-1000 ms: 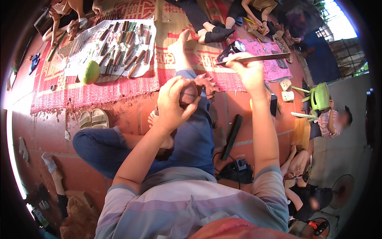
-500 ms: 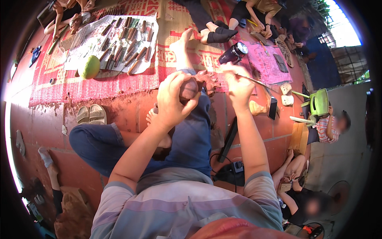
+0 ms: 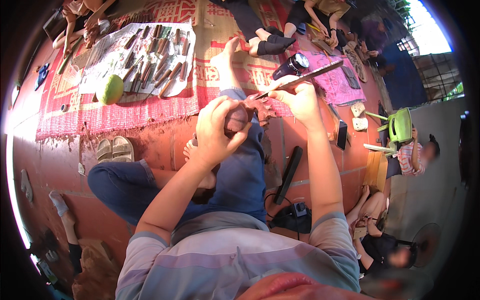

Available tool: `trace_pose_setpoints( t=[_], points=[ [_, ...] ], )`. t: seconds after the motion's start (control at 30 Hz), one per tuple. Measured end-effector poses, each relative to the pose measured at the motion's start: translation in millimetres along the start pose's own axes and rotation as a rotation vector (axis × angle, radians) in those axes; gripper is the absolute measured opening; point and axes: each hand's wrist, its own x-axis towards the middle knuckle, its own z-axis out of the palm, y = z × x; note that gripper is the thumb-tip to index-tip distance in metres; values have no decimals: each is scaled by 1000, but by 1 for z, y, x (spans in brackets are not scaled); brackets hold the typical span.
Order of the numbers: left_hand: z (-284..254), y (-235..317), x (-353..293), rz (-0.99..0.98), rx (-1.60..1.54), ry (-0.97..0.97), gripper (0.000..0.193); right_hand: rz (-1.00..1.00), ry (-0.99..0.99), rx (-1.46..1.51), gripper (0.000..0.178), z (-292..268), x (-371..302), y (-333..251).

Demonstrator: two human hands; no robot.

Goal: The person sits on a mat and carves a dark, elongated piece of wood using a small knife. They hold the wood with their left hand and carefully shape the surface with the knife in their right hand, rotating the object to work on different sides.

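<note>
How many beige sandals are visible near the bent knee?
2: the left sandal, just beyond the bent knee, and the right sandal directly beside it. Others may be hidden.

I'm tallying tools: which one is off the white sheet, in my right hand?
The long, flat, dark tool in your right hand; the brown-handled tools lie spread on the white sheet.

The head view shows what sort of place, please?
Likely a carving workshop: handled tools lie on a white sheet, the left hand holds a carved brown piece, and people sit nearby.
</note>
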Motion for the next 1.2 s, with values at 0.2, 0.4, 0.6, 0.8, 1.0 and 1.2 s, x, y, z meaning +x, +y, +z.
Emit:
trace_pose_setpoints(
  t=[0.2, 0.4, 0.6, 0.8, 1.0, 1.2],
  points=[
    [-2, 1, -7, 2, 4, -29, 58, -228, 738, -81, 6, -32, 9, -4],
    [-2, -6, -9, -177, -100, -113, 64, 24, 693, 288, 9, -1, -56, 63],
    [-53, -34, -74, -702, -122, -368, 49, 369, 880, 809, 15, 63, -111, 121],
    [-105, -49, -142, -377, 677, -1126, 29, 373, 833, 916, 16, 100, -130, 141],
    [-71, -45, -164, -395, 786, -1263, 46, 305, 804, 902, 16, 101, -136, 144],
    [-52, -36, -159, -459, 895, -1286, 57, 266, 689, 859, 33, 104, -142, 150]
  ],
)
